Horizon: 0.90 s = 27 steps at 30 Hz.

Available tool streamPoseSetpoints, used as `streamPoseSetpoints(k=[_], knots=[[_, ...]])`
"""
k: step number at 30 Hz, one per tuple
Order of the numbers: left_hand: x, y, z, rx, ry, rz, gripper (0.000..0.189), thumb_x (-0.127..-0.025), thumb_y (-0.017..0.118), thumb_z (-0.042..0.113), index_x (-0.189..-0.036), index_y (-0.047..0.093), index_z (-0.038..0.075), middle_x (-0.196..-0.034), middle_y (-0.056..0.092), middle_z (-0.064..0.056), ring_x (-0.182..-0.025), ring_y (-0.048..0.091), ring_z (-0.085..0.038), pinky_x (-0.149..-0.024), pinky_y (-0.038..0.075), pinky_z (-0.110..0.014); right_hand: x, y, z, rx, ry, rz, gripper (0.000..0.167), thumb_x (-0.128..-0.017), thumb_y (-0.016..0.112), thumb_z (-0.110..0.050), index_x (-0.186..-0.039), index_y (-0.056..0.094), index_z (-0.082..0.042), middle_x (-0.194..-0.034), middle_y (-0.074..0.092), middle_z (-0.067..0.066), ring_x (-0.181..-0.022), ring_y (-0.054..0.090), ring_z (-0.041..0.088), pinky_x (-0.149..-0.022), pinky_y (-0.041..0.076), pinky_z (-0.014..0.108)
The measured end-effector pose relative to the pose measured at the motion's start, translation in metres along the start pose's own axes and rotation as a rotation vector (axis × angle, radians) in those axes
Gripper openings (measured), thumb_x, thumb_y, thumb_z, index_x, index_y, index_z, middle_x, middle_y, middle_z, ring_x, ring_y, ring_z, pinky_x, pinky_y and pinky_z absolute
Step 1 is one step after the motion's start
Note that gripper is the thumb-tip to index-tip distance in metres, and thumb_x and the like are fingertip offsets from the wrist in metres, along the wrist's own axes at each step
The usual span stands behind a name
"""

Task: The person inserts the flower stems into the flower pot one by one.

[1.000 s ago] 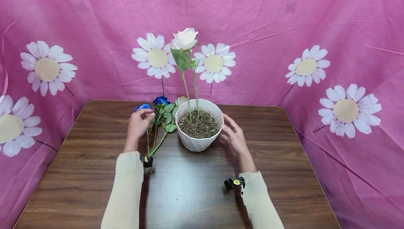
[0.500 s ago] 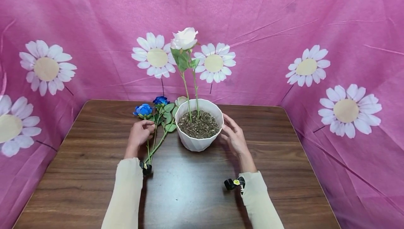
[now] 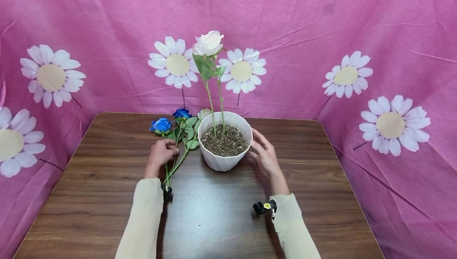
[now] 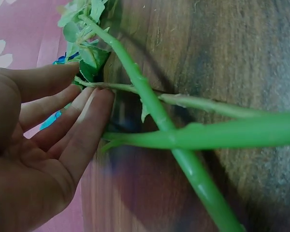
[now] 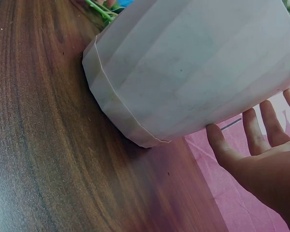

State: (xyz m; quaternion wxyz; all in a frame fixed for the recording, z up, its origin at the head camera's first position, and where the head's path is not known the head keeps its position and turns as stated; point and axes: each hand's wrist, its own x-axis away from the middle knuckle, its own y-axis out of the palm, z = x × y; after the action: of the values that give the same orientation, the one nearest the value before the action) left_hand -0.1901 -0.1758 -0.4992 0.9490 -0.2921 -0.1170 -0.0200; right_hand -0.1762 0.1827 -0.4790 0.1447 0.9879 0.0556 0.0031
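Note:
My left hand (image 3: 161, 154) is low over the cut stems on the table, left of the pot. In the left wrist view, a thin thorny stem (image 4: 121, 87) passes between its thumb and nearly straight fingertips, with a thicker green stem (image 4: 130, 67) crossing beyond. A bright blue rose (image 3: 161, 125) lies just past this hand, with a darker blue rose (image 3: 182, 114) behind. The white faceted pot (image 3: 223, 163) stands upright, holding soil (image 3: 228, 143) and two upright stems topped by a white rose (image 3: 208, 44). My right hand (image 3: 265, 155) rests spread fingertips on its right side.
Another pale rose (image 3: 204, 114) lies at the pot's back left, partly hidden by the rim. Green leaves (image 3: 192, 144) reach the pot's left wall. The wooden table (image 3: 307, 219) ends at a pink cloth (image 3: 285, 13) with printed daisies.
My left hand has come back from the bright blue rose, then shifted slightly right onto the stems. The blue rose is uncovered now. My right hand stays at the pot.

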Motion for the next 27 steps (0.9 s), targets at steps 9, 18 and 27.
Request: streamPoseSetpoints(k=[9,18,27], knots=[[-0.0038,-0.0002,-0.0033,0.087,-0.091,-0.096,0.042,-0.093,0.06,-0.007,-0.135,0.057,-0.008,-0.104,0.072,-0.021,-0.086,0.07,-0.023,-0.072,0.062,-0.036,0.0001,0.0006,0.0003,-0.001,0.002,0.007,0.054,-0.101,0.05,-0.001,-0.153,0.036,0.003,-0.147,0.042,0.021,-0.118,0.055,0.022,-0.093,0.052,0.041],[-0.003,0.0,-0.0093,0.333,-0.131,-0.073,0.042,-0.094,0.056,-0.01,-0.136,0.055,-0.009,-0.111,0.071,-0.022,-0.08,0.066,-0.012,-0.065,0.061,-0.029,0.0,-0.0002,0.0011,-0.007,0.002,-0.001,0.054,-0.101,0.05,-0.001,-0.154,0.036,0.002,-0.148,0.042,0.021,-0.119,0.054,0.023,-0.095,0.051,0.043],[0.0003,-0.0074,-0.0037,0.528,-0.11,0.028,0.043,-0.095,0.062,-0.006,-0.137,0.053,-0.012,-0.115,0.071,-0.021,-0.078,0.067,-0.004,-0.065,0.06,-0.023,-0.0005,-0.0009,0.0008,-0.001,-0.006,-0.004,0.054,-0.101,0.05,0.0,-0.153,0.035,0.004,-0.15,0.04,0.024,-0.119,0.055,0.022,-0.094,0.053,0.04]])
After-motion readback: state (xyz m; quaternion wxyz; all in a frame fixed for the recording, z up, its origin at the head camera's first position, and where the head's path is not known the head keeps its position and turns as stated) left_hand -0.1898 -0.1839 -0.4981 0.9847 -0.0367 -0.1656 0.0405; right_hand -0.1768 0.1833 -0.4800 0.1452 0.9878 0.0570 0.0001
